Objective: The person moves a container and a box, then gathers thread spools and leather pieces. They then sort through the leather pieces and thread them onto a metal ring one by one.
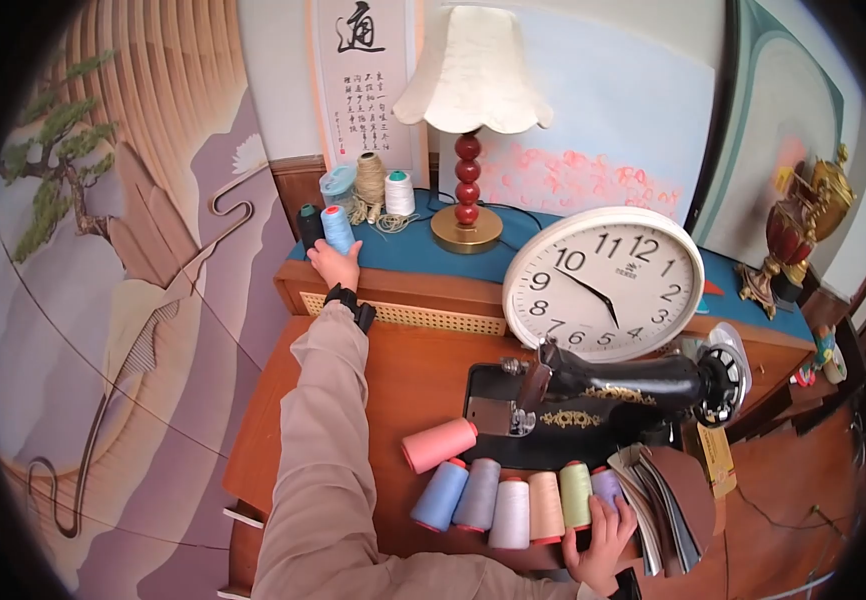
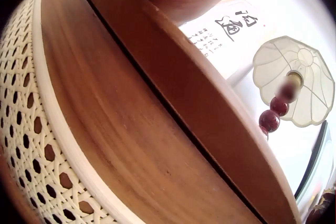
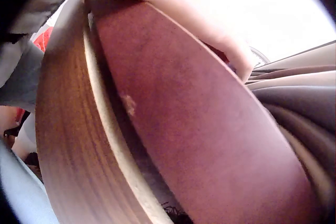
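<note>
On the shelf at the back left, my left hand [image 1: 335, 265] grips the lower part of a light blue thread cone [image 1: 337, 228], thumb on its right side. A black thread cone [image 1: 309, 224] stands just left of it. At the table's front edge, my right hand [image 1: 603, 545] rests with extended fingers over a purple thread cone [image 1: 606, 484], partly covering it. Left of that hand runs a row of cones: green [image 1: 575, 492], peach [image 1: 545, 505], white [image 1: 510, 512], grey-purple [image 1: 477, 495] and blue [image 1: 440, 495]. A pink thread cone [image 1: 439, 445] lies on its side behind them.
A black sewing machine [image 1: 613, 385] stands behind the row, a round clock [image 1: 603, 280] leaning behind it. Fabric swatches [image 1: 663, 510] lie beside my right hand. On the shelf are a lamp [image 1: 468, 180], a beige twine cone [image 1: 369, 185] and another white cone [image 1: 399, 194].
</note>
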`<state>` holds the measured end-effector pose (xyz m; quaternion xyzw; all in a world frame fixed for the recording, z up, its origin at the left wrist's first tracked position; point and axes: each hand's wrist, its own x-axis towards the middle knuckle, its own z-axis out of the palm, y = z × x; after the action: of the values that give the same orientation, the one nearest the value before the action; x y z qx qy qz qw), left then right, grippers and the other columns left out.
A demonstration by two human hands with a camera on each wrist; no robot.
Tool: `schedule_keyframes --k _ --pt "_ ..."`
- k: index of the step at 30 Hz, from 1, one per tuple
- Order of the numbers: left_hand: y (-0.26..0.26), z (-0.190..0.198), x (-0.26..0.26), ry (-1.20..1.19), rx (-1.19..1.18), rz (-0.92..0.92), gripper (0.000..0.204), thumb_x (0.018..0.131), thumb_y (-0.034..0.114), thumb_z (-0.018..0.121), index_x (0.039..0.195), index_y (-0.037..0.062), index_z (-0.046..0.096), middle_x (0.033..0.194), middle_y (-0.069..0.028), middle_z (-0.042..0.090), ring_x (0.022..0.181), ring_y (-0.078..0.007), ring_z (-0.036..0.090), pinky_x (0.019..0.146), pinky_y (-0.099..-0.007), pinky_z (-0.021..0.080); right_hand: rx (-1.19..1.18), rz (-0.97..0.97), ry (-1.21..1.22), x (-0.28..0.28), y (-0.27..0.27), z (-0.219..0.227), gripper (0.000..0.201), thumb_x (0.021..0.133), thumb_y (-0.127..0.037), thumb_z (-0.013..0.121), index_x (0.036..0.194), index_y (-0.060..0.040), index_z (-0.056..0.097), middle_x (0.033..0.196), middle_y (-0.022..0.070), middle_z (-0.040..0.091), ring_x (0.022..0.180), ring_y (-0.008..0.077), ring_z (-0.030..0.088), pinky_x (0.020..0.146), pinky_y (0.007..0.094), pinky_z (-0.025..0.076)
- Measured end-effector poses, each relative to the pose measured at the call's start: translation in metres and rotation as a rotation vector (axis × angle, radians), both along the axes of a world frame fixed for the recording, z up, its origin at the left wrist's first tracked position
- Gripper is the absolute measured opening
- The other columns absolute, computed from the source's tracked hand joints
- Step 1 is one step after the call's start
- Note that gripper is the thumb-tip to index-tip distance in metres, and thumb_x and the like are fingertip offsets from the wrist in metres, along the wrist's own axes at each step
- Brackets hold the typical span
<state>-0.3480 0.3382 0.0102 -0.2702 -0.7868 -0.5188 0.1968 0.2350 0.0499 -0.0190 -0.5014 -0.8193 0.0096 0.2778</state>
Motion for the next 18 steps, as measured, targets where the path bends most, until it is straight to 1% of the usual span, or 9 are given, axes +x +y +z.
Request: schedule_keyframes --k 3,5,6,7,9,11,13,15,18 --pt "-0.010 -0.001 0.001 -0.054 -0.025 -0.071 0.068 0.065 0.021 0.092 0.113 -0.0029 0.051 0.117 -0.0267 0.052 0.113 -0.0461 0.050 0.096 -0.0489 0.043 0.008 0.004 0.042 0.001 0.002 -0.001 0.059 0.077 -0.027 0.070 0.128 -0.0008 0.055 0.126 0.0151 0.056 0.125 0.0407 0.042 0.108 0.0590 0.026" --pt "-0.022 -0.003 0.012 -0.022 -0.011 -0.041 0.065 0.066 0.019 0.090 0.114 -0.0017 0.050 0.119 -0.0260 0.051 0.112 -0.0458 0.052 0.095 -0.0485 0.044 0.005 0.001 0.056 0.001 0.002 -0.001 0.059 0.077 -0.026 0.070 0.128 -0.0010 0.055 0.126 0.0149 0.056 0.125 0.0404 0.042 0.108 0.0591 0.027" --pt "-0.027 -0.010 0.024 0.194 -0.026 0.104 0.061 0.068 0.016 0.089 0.114 -0.0005 0.052 0.108 -0.0201 0.058 0.099 -0.0381 0.059 0.086 -0.0425 0.050 0.009 -0.001 0.060 0.002 0.002 -0.002 0.059 0.077 -0.026 0.070 0.128 -0.0012 0.055 0.127 0.0148 0.056 0.126 0.0399 0.042 0.108 0.0591 0.027" --pt "-0.038 -0.012 0.036 0.203 -0.041 0.098 0.061 0.068 0.016 0.089 0.114 -0.0005 0.052 0.108 -0.0201 0.058 0.099 -0.0381 0.059 0.086 -0.0425 0.050 -0.006 -0.005 0.069 0.002 0.002 -0.003 0.059 0.077 -0.026 0.070 0.128 -0.0012 0.055 0.127 0.0148 0.056 0.126 0.0399 0.042 0.108 0.0591 0.027" --pt "-0.073 0.000 0.067 0.046 -0.039 -0.530 0.048 0.073 0.023 0.086 0.107 0.0011 0.059 0.093 -0.0149 0.063 0.084 -0.0287 0.062 0.076 -0.0356 0.052 0.018 0.006 0.065 0.002 0.003 -0.003 0.059 0.078 -0.026 0.070 0.128 -0.0013 0.055 0.127 0.0148 0.056 0.126 0.0398 0.042 0.108 0.0589 0.027" --pt "-0.120 0.021 0.118 -0.121 -0.443 -0.959 0.044 0.079 0.038 0.081 0.098 0.0021 0.065 0.083 -0.0113 0.065 0.074 -0.0230 0.062 0.068 -0.0318 0.051 0.015 0.011 0.064 0.002 0.004 -0.002 0.058 0.078 -0.026 0.070 0.129 -0.0013 0.055 0.127 0.0148 0.056 0.126 0.0398 0.042 0.107 0.0588 0.028" --pt "-0.165 0.039 0.160 -0.113 -0.984 -1.128 0.047 0.086 0.047 0.074 0.097 0.0030 0.065 0.083 -0.0083 0.067 0.075 -0.0189 0.062 0.069 -0.0325 0.051 0.024 0.018 0.057 0.004 0.004 -0.002 0.058 0.079 -0.027 0.069 0.129 -0.0006 0.054 0.128 0.0147 0.056 0.126 0.0398 0.041 0.108 0.0587 0.027" --pt "-0.198 0.031 0.172 -0.044 -1.212 -1.366 0.052 0.085 0.052 0.073 0.098 0.0023 0.067 0.086 -0.0098 0.070 0.077 -0.0215 0.064 0.070 -0.0335 0.052 0.020 0.029 0.057 0.004 0.003 -0.002 0.058 0.079 -0.025 0.069 0.130 -0.0002 0.054 0.127 0.0154 0.056 0.127 0.0407 0.041 0.108 0.0584 0.027" --pt "-0.217 0.033 0.187 -0.035 -1.206 -1.446 0.052 0.084 0.050 0.073 0.100 0.0012 0.068 0.088 -0.0116 0.071 0.079 -0.0237 0.065 0.073 -0.0342 0.052 0.020 0.035 0.057 0.003 0.004 -0.003 0.059 0.079 -0.023 0.069 0.131 0.0003 0.053 0.127 0.0161 0.055 0.128 0.0418 0.041 0.109 0.0583 0.026"
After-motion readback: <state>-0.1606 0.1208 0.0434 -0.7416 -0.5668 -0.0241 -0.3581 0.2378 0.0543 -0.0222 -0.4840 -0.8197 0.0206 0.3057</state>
